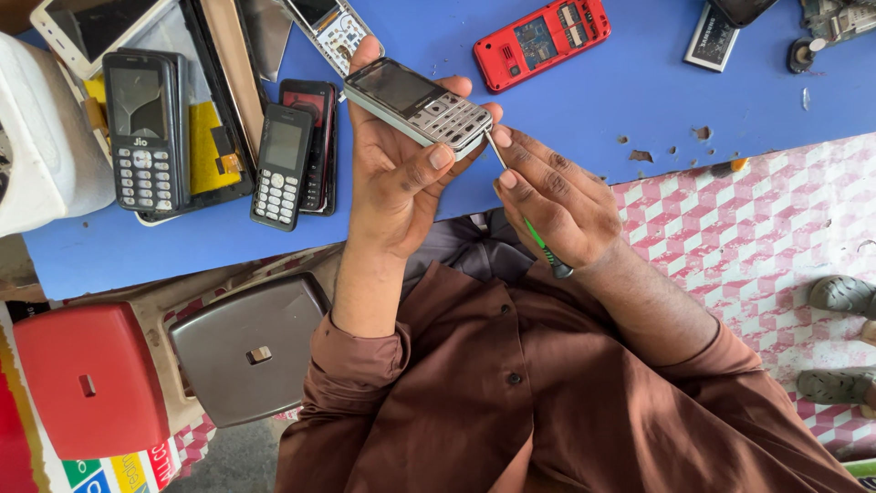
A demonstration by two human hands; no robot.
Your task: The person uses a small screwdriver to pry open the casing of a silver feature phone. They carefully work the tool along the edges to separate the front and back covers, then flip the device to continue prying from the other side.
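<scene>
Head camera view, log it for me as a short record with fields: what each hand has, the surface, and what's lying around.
Left hand: holds a silver keypad phone, screen up
Right hand: grips a green-handled screwdriver, tip at the phone's lower edge
Surface: blue table
On table, left: two black keypad phones
On table, top: opened red phone
Below table: grey stool, red stool

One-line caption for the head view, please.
Left hand holds a silver keypad phone over a blue table; right hand applies a green-handled screwdriver.
</scene>
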